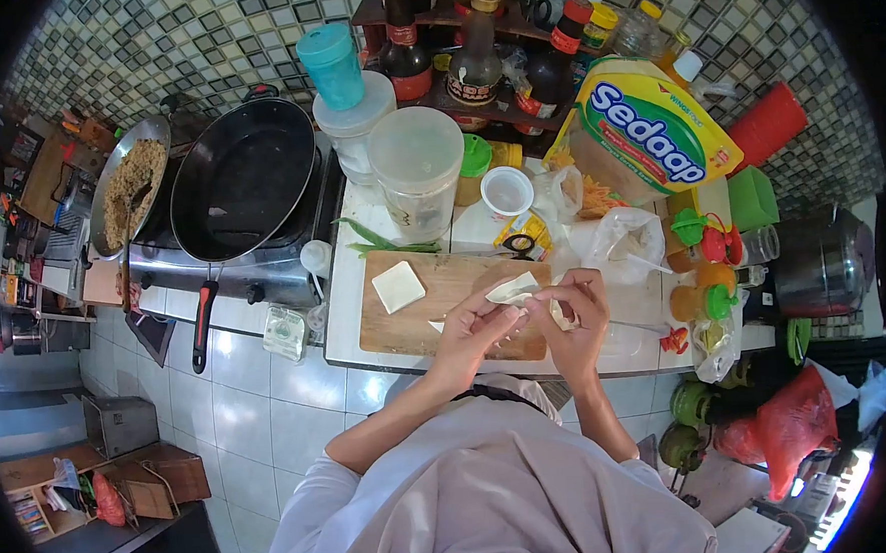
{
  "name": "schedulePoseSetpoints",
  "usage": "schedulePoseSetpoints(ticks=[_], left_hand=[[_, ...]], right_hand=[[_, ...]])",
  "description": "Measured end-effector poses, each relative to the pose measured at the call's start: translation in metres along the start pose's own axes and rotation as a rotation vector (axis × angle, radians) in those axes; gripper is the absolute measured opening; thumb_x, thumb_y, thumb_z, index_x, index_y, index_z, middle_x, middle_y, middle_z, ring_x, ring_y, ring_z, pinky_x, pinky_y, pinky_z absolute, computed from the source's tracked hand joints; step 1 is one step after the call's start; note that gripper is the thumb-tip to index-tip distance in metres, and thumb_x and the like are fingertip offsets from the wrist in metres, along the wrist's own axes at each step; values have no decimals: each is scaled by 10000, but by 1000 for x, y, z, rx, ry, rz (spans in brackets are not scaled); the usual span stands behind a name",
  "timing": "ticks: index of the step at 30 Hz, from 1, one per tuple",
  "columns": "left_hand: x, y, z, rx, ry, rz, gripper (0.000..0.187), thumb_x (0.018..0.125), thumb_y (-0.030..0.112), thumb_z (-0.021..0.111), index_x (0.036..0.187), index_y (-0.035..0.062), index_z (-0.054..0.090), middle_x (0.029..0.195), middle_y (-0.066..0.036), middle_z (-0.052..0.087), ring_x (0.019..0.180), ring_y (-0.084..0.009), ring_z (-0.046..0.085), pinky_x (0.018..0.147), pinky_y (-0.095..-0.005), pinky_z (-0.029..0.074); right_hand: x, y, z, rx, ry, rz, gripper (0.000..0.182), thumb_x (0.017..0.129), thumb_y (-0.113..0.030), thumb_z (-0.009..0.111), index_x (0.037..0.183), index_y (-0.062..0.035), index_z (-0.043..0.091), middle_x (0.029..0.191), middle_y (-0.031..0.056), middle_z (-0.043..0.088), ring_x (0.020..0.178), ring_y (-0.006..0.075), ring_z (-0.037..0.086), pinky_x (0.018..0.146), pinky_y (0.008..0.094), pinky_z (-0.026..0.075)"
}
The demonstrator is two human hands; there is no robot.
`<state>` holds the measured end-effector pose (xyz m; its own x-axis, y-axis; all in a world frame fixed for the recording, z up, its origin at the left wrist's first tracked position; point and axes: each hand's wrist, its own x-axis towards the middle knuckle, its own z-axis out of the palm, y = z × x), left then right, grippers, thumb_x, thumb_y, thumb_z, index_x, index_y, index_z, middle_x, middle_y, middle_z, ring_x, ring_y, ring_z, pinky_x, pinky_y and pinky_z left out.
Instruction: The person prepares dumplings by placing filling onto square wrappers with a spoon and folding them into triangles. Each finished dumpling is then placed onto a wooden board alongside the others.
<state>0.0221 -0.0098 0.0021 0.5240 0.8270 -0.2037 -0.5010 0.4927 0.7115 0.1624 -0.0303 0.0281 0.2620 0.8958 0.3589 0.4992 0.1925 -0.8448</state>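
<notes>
Over the wooden cutting board (436,327), my left hand (469,337) and my right hand (576,320) pinch a thin, pale wonton wrapper (513,290) between thumbs and fingers. It is partly folded, and the fingers hide some of it. More pale, folded dough (562,316) shows beside my right hand's fingers. To the left on the board lies a square stack of white wrappers (398,287). A small white corner of something (436,325) peeks out beside my left hand.
A black frying pan (242,177) and a pan of brown crumbly filling (136,187) stand on the stove (217,273) to the left. Behind the board are green chillies (386,241), a plastic canister (417,168), scissors (518,244) and a plastic bag (630,242).
</notes>
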Motion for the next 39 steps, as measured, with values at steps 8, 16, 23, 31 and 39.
schedulePoseSetpoints(ticks=[8,16,23,31,39], left_hand=[[0,-1,5,46,56,127,312,846,79,509,1132,-42,474,1013,-92,573,880,-123,556,808,-258,450],[2,-4,-1,116,80,152,264,853,75,497,1087,-49,501,980,-88,571,884,-102,536,820,-271,457],[4,6,-1,137,43,104,224,875,125,469,1009,-43,531,960,-75,570,870,-101,537,807,-271,467],[5,17,6,74,95,-21,188,875,142,470,727,29,502,783,-27,538,762,-77,544,786,-293,488],[10,5,-9,206,107,-18,152,862,160,500,769,43,530,886,-25,571,808,-70,541,789,-279,472]], right_hand=[[2,-2,9,64,60,52,101,648,-39,692,727,-50,630,750,13,546,516,58,384,455,198,295],[2,0,10,85,14,152,86,658,-53,693,703,-40,622,587,-10,514,469,49,356,434,197,268],[2,2,11,120,-29,268,82,672,-59,687,698,-34,614,521,-46,424,470,23,316,423,190,218],[6,10,11,305,-66,357,124,691,-54,673,780,-23,593,601,-52,498,480,-15,301,414,156,215],[8,9,6,221,-169,321,96,700,-61,665,757,-29,595,633,-53,537,486,-12,306,420,160,223]])
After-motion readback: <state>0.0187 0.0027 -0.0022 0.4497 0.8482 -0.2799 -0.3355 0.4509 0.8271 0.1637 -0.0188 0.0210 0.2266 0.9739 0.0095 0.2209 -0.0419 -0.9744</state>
